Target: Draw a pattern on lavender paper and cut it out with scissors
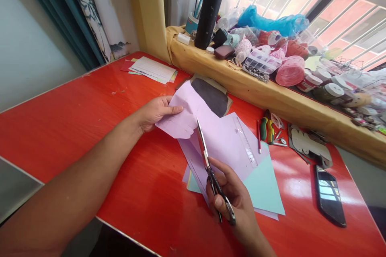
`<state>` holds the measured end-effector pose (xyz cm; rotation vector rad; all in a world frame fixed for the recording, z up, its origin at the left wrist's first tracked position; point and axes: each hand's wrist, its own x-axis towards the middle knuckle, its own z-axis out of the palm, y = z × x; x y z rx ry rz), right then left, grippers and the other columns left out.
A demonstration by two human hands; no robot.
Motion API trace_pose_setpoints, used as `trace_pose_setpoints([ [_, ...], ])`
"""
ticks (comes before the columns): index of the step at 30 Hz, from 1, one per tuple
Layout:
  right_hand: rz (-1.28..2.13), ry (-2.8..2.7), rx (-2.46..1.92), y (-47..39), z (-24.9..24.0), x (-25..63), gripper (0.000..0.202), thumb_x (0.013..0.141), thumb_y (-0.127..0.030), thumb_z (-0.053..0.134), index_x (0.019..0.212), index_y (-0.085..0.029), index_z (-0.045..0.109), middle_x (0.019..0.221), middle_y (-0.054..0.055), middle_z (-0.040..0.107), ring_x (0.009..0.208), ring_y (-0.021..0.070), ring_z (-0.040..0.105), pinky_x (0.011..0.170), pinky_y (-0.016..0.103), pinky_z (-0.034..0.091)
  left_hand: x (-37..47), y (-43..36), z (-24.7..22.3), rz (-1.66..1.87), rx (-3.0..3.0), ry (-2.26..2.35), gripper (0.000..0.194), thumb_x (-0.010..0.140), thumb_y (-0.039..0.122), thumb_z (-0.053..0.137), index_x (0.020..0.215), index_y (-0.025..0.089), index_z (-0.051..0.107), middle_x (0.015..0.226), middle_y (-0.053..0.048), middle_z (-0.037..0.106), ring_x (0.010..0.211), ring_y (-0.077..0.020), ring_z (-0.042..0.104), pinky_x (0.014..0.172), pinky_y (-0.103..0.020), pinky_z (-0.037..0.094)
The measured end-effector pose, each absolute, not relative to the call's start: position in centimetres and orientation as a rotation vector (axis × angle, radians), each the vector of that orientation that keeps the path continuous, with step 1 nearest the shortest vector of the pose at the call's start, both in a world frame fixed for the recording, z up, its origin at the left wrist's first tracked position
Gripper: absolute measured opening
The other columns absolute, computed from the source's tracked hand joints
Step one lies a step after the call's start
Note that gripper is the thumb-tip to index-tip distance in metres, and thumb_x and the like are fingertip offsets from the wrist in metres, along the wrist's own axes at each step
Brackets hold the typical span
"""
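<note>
My left hand (155, 113) pinches a sheet of light purple paper (182, 118) by its left side, thumb on top. The paper's lower edge is cut in an uneven, wavy outline. In my right hand (230, 194) is a pair of scissors (208, 162), with fingers and thumb at the handles. The blades point up and away, their tips beside the right edge of the held paper; whether they touch it I cannot tell. Under the scissors lies a stack of purple and mint green sheets (267, 186). A clear ruler (245, 142) rests on that stack.
Beyond the paper sits a dark grey piece (211, 96). To the right are a red pencil (258, 136), pliers (267, 128) and a phone (329, 196). Card slips (157, 69) lie at the back of the red table (75, 128). A black flask (209, 16) stands on the cluttered window ledge.
</note>
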<state>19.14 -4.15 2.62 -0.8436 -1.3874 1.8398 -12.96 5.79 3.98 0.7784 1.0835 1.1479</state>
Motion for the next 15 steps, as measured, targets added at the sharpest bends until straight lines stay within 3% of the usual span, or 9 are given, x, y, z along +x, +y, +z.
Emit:
trace_pose_setpoints([
  [15,1.82,-1.372,-0.86,-3.88,2.85,19.04,0.076,0.097,-0.064,0.085,0.157,-0.025,0.062,0.073,-0.005,0.057,0.047,0.0108,0.045,0.046,0.026,0.04,-12.76,5.82,3.54,1.115,0.796,1.063,0.049,0.068,0.04,0.106,0.105,0.019,0.082,0.11,-0.011,0.087,0.088,-0.0248,0.082,0.081,-0.036,0.068],
])
